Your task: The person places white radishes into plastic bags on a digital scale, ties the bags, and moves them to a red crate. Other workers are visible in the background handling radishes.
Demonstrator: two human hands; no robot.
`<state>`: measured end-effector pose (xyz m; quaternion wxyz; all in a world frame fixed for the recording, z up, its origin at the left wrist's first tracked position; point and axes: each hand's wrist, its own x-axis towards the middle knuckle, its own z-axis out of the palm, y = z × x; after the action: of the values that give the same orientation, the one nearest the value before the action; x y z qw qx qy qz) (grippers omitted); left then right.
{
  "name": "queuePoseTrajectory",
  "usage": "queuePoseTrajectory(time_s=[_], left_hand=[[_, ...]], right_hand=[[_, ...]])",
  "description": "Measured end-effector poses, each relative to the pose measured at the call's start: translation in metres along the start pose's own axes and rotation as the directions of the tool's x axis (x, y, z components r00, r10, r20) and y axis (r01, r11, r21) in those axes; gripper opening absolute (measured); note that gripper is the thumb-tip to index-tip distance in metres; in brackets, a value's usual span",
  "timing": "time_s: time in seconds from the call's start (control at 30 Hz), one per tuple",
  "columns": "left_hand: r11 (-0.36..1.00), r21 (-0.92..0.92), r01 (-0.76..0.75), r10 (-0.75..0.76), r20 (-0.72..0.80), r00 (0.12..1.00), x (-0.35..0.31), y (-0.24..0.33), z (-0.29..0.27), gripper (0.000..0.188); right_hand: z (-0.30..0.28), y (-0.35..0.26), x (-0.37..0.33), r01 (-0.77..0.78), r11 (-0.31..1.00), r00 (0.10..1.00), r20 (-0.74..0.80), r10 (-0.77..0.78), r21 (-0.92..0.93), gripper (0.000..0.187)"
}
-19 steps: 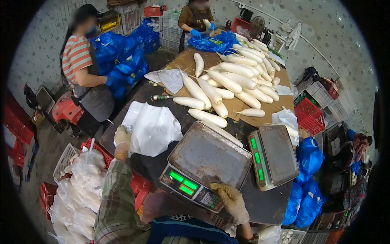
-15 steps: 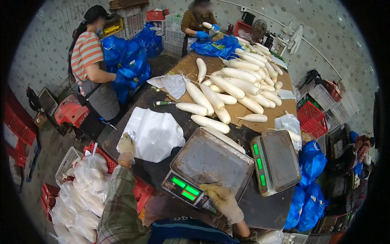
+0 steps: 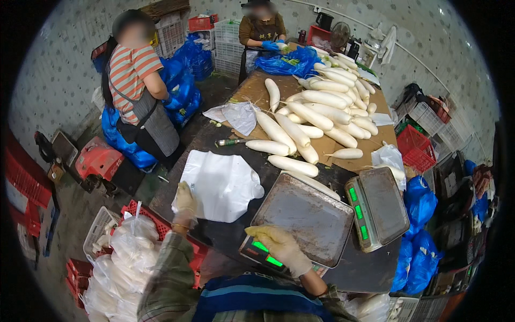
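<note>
A white plastic bag [image 3: 221, 182] lies flat on the dark table, left of a weighing scale [image 3: 304, 214]. My left hand [image 3: 185, 204], in a pale glove, is closed at the bag's near left edge, fingers pressed together on the plastic. Over the front panel of the scale hovers or rests my gloved right hand [image 3: 281, 249], its fingers stretched out to the left and nothing in them. It covers part of the green display. The scale's metal pan is bare. Beyond it, white radishes [image 3: 322, 115] lie in a large heap.
A second scale [image 3: 378, 206] stands at right. A green-handled tool [image 3: 230, 142] and a crumpled bag [image 3: 238, 115] lie beyond the bag. Bagged radishes [image 3: 126, 257] fill crates at lower left; blue bags [image 3: 418, 209] stand at right. Two co-workers [image 3: 137, 80] [image 3: 263, 32] stand across the table.
My right hand has moved left, from the scale's keys to over its display. My left hand stays at the bag's edge. The co-worker at left has turned and shifted right. The view has shifted.
</note>
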<state>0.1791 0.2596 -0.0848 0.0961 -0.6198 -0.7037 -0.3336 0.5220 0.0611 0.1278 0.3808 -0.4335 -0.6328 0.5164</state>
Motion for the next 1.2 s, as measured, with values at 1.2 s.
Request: queuePoseTrajectory(time_s=[1.2], left_hand=[[0.752, -0.612, 0.246, 0.307, 0.655, 0.691, -0.030, 0.154, -0.029, 0.079]], right_hand=[[-0.103, -0.141, 0.010, 0.420, 0.758, 0.760, -0.650, 0.008, 0.500, 0.065]])
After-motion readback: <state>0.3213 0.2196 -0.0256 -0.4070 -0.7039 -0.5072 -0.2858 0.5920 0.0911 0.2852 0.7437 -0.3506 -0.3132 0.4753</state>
